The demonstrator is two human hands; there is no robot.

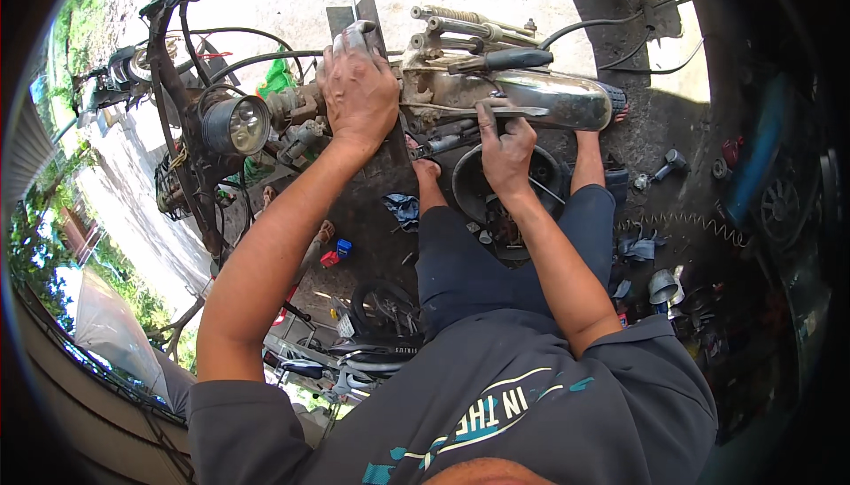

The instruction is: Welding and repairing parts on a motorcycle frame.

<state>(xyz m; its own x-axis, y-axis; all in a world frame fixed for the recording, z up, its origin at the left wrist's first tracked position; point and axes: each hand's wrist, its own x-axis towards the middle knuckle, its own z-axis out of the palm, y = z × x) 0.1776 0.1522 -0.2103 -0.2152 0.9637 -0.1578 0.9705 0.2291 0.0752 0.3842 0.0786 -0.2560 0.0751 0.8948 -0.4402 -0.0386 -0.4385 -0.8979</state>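
Note:
In front of me lies a worn machine assembly with a rounded silver cover (pixel 571 103) at its right end. My left hand (pixel 359 91) is closed over the upper part of a dark flat metal plate (pixel 372 20) that stands across the assembly; its fingertips are partly hidden. At the near side of the silver cover, my right hand (pixel 508 150) pinches a slim metal bar (pixel 524 112), whose exact kind I cannot make out. A dark-handled tool (pixel 516 59) lies on top of the assembly, beyond my right hand.
A round headlight (pixel 239 125) on a dark frame stands left of the assembly. Between my legs sits a dark basin (pixel 462 186) with parts in it. A coiled hose (pixel 691 219) and loose parts lie on the right floor. A motorcycle (pixel 372 357) is at lower left.

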